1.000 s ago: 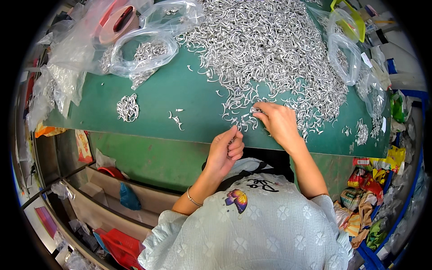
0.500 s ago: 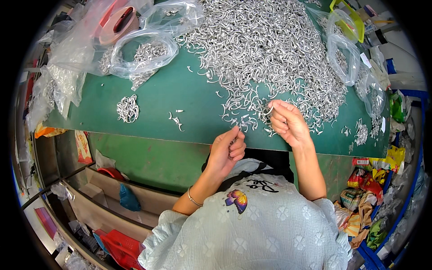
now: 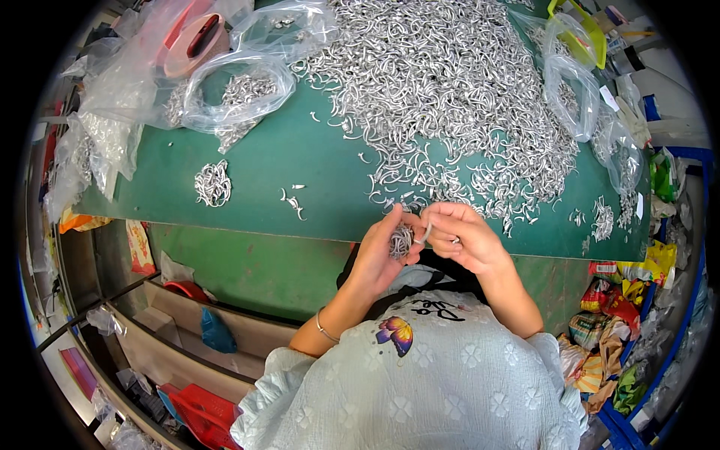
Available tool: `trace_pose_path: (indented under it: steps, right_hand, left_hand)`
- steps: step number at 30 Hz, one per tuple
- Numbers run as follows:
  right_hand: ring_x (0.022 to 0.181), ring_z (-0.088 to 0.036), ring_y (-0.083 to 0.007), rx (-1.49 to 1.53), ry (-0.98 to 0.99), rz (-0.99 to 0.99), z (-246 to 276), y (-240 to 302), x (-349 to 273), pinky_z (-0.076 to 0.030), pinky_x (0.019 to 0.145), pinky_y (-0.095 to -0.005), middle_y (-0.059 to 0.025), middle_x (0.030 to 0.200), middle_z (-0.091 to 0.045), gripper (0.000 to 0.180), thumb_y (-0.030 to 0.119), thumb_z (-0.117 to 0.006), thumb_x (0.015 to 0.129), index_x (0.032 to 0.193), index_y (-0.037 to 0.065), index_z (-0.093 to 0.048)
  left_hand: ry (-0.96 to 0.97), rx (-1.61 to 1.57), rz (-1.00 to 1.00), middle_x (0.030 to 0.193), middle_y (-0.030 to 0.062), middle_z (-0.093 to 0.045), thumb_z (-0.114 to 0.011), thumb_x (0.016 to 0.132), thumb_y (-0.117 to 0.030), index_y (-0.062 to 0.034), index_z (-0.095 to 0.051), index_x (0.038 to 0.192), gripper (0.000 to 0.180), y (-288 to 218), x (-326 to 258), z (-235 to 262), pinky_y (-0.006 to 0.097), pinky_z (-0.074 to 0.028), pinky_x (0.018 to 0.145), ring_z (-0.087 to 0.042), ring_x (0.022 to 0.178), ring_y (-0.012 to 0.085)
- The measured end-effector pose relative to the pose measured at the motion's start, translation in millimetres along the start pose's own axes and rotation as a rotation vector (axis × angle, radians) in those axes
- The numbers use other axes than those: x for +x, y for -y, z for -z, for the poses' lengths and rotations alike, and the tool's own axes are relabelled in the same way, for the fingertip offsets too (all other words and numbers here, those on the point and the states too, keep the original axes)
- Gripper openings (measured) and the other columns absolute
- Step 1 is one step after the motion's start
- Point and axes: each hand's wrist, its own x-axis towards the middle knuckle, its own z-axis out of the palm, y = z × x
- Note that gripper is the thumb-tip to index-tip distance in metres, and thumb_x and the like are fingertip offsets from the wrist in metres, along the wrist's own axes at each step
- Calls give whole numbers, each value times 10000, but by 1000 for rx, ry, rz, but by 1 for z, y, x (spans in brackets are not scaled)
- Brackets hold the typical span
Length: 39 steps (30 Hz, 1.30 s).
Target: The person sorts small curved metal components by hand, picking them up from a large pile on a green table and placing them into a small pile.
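Your right hand [image 3: 471, 238] has just come away from the near edge of the pile and down to your left hand [image 3: 379, 256], so the two now meet just in front of your body, at the near edge of the green tabletop [image 3: 259, 169]. Your left hand has also rolled open a little, so that the bunch of curved silver pieces [image 3: 401, 242] inside it shows plainly. Judging by this, the sorting is at the point where a freshly picked piece reaches the handful already gathered.

Your left hand is cupped, its thumb raised on one side and its fingers curled round the bunch, closed enough to keep it in. Your right thumb and index finger are pinched together on a single curved silver piece [image 3: 428, 231], held upright right beside the bunch; whether the two touch, I cannot tell. Your other right fingers are folded in, and a small silver bit [image 3: 455, 241] shows among them; its shape is too small to make out.

Beyond your hands, the large heap of curved silver pieces [image 3: 450, 82] covers the far middle of the table, its loose fringe almost reaching your fingertips. To your left lie a few scattered pieces [image 3: 296, 204] and, farther left, a small separate pile [image 3: 213, 184]. Near the right end sits another little cluster [image 3: 602, 220].
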Motion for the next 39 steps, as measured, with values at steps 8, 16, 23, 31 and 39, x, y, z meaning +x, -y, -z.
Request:
trace_pose_path:
  steps: [8, 16, 23, 31, 39]
  right_hand:
    - [504, -358, -84, 406, 53, 100, 24, 9, 13, -273, 333, -176, -13, 671, -386, 291, 284, -398, 935, 712, 96, -411]
    - [444, -305, -66, 637, 95, 49, 42, 20, -3, -229, 336, -183, 10, 614, -345, 342, 347, -392, 939, 706, 97, -407]
    - [438, -312, -83, 412, -366, 513, 97, 45, -79, -228, 356, -193, -1, 592, -373, 331, 317, -447, 919, 675, 96, -416]
    - [516, -516, -267, -1318, -1876, 825, 227, 106, -176, -398, 501, -380, -121, 635, -533, 349, 305, -509, 874, 674, 20, -514]
    - [783, -559, -292, -1958, -1919, 633, 272, 109, -178, -455, 639, -395, -95, 812, -575, 191, 257, -565, 826, 761, 80, -597]
  left_hand:
    - [8, -11, -20, 663, 30, -444, -442, 925, -256, -27, -517, 871, 247, 1, -5, 7, 213, -306, 456, -406, 565, 99]
    - [7, -45, -10, 667, 15, -416, -443, 917, -215, -30, -508, 864, 202, 0, -4, 5, 202, -305, 444, -373, 557, 84]
    - [35, -174, 3, 608, 12, -347, -394, 938, -222, -39, -482, 824, 233, 0, -1, 10, 206, -279, 397, -317, 505, 89]
    - [34, -136, 18, 578, -9, -315, -390, 941, -247, -68, -466, 795, 243, 9, 6, -3, 201, -243, 362, -273, 457, 70]
    - [7, -99, -50, 560, -20, -311, -402, 935, -245, -79, -470, 785, 234, 11, -8, -11, 204, -228, 377, -281, 464, 68]
